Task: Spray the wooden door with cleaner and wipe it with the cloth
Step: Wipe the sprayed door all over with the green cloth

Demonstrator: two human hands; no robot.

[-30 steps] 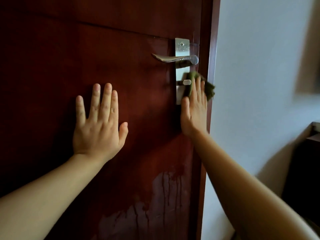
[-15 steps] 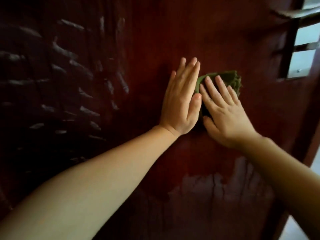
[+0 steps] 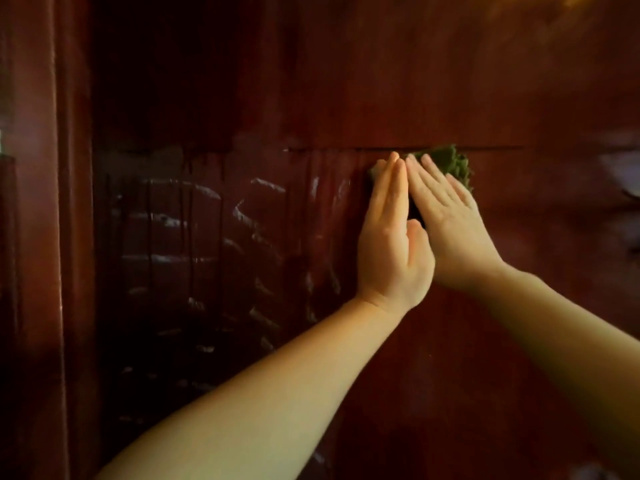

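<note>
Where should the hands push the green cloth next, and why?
Probably slide the cloth leftward. The left hand and right hand press it flat against the door, and whitish wet streaks with drip lines sit just left of them, seemingly not wiped yet.

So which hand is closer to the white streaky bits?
The left hand: the white streaks lie just beside it on the dark red wooden door; the right hand is farther off.
</note>
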